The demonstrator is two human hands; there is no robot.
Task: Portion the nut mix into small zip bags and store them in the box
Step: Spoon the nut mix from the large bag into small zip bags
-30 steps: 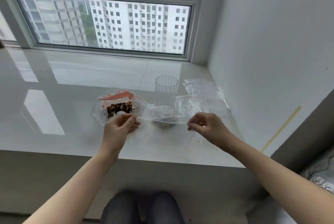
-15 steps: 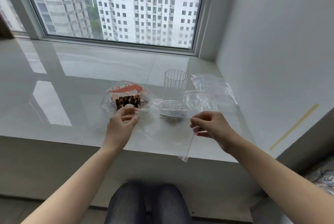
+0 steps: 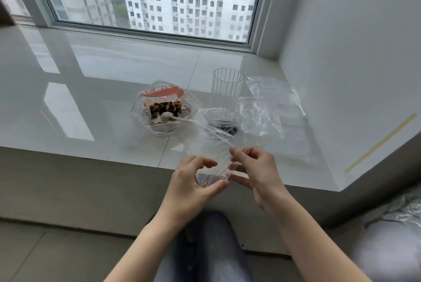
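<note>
- Zip bag, small, clear and empty, held in the air between both hands, over the near edge of the sill; its plastic is thin and crinkled, with a faint reddish zip strip at the end nearest the fingers.
- Left hand: thumb and curled fingers close on the bag's lower corner, the fingertips just under the zip strip.
- Right hand: forefinger and thumb pinch the bag's edge above the strip, the other fingers loosely curled below it.
- Beyond the fingertips, the bag's far end trails up toward the sill, reaching toward a white spoon.
- Nut mix, brown and chunky, sits in a large open clear bag with an orange band, past the left fingers; the spoon's bowl rests in it.
- Ribbed clear cup stands upright beyond the right fingers; a small clear bag with dark contents lies just in front of it.
- Spare clear bags lie flat to the right of the cup, near the wall.
</note>
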